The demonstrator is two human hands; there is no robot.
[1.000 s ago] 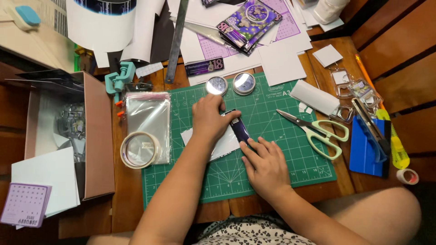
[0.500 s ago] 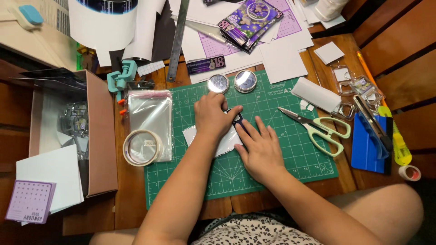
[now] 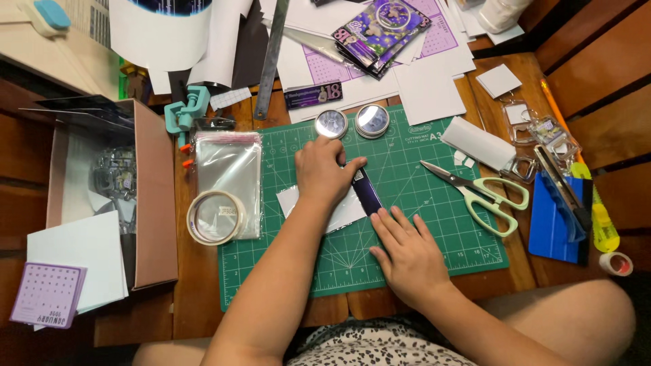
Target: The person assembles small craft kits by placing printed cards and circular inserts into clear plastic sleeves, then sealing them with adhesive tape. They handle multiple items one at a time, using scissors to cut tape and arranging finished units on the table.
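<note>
My left hand (image 3: 324,173) lies palm down on a white paper piece (image 3: 339,215) on the green cutting mat (image 3: 434,224), its thumb touching a dark blue strip (image 3: 367,193). My right hand (image 3: 407,251) rests flat on the mat with fingers spread, fingertips at the lower end of that strip. Neither hand grips anything. Two round silver tins (image 3: 352,123) sit just beyond my left hand.
Green-handled scissors (image 3: 485,193) lie on the mat's right side. A tape roll (image 3: 215,217) and clear plastic bags (image 3: 229,173) sit left of the mat. An open cardboard box (image 3: 152,196) stands at the left. Blue cutter tools (image 3: 559,217), a metal ruler (image 3: 271,57) and papers crowd the edges.
My right hand slid slightly left toward the strip and flattened on the mat. The left hand stayed pressing the paper.
</note>
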